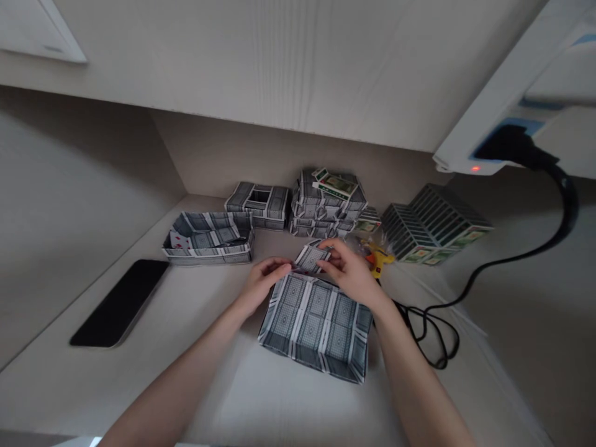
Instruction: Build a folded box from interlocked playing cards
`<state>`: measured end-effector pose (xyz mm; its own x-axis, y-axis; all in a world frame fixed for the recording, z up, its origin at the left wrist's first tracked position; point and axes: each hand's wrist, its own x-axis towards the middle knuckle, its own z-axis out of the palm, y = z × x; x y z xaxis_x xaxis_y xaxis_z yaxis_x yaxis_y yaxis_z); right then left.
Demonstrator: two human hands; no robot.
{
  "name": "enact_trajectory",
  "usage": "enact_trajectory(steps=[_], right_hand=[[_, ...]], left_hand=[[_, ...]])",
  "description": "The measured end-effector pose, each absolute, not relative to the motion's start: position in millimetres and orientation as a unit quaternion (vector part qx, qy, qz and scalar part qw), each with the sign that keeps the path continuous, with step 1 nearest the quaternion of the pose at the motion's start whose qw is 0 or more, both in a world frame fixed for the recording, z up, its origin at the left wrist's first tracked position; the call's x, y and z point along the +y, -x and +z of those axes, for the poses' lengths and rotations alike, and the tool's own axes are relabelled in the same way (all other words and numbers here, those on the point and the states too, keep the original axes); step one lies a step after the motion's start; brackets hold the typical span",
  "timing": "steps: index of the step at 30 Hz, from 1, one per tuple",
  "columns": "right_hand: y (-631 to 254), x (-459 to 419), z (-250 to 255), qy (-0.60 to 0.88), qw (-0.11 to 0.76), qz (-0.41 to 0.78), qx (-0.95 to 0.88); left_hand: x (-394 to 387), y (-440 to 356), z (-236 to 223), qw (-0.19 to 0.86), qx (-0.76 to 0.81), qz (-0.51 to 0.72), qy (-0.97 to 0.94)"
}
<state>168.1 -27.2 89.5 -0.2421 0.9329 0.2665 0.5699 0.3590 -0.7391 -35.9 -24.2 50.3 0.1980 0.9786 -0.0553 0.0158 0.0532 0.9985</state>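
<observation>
An open tray made of grey patterned playing cards [316, 320] sits tilted in front of me, its inside facing me. My right hand [351, 273] is closed, pinching a playing card piece [310, 258] between thumb and fingers at the tray's far edge. My left hand [263, 282] is closed too, with thumb and fingertips at the tray's far left corner beside the card piece. Whether it grips the tray's rim or the piece is hard to see. A yellow glue gun [380, 259] lies just beyond my right hand, partly hidden by it.
Behind stand another card tray [209, 256], a card box with an opening [258, 202] and stacked card boxes [326, 205] with small card packs [338, 184] on top. Further right are rows of card packs [437, 217], a black cable [433, 310] and a power strip [470, 146]. A phone [121, 304] lies left.
</observation>
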Motion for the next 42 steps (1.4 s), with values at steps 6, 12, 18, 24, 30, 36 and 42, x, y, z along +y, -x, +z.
enact_trajectory(steps=[6, 12, 18, 24, 30, 36, 42], right_hand=[[-163.8, -31.1, 93.3, 0.495, 0.347, 0.242, -0.759], [-165.8, -32.8, 100.7, 0.497, 0.338, 0.222, -0.768], [-172.9, -28.3, 97.1, 0.499, 0.351, 0.235, -0.756], [-170.4, -26.7, 92.9, 0.501, 0.335, 0.239, -0.761], [-164.3, -26.5, 88.7, 0.503, 0.327, 0.219, -0.77], [-161.8, -26.5, 86.5, 0.501, 0.349, 0.205, -0.765], [-157.8, -31.0, 91.4, 0.504, 0.341, 0.178, -0.773]], left_hand=[[-23.9, 35.3, 50.2, 0.56, 0.463, 0.432, -0.534], [-23.6, 35.5, 49.6, 0.563, 0.46, 0.43, -0.536], [-23.3, 35.5, 50.0, 0.558, 0.467, 0.428, -0.535], [-22.9, 35.6, 49.4, 0.56, 0.466, 0.428, -0.534], [-22.7, 35.1, 47.9, 0.572, 0.459, 0.439, -0.519], [-23.2, 35.9, 46.7, 0.554, 0.478, 0.435, -0.524], [-23.3, 36.7, 47.3, 0.531, 0.492, 0.443, -0.529]])
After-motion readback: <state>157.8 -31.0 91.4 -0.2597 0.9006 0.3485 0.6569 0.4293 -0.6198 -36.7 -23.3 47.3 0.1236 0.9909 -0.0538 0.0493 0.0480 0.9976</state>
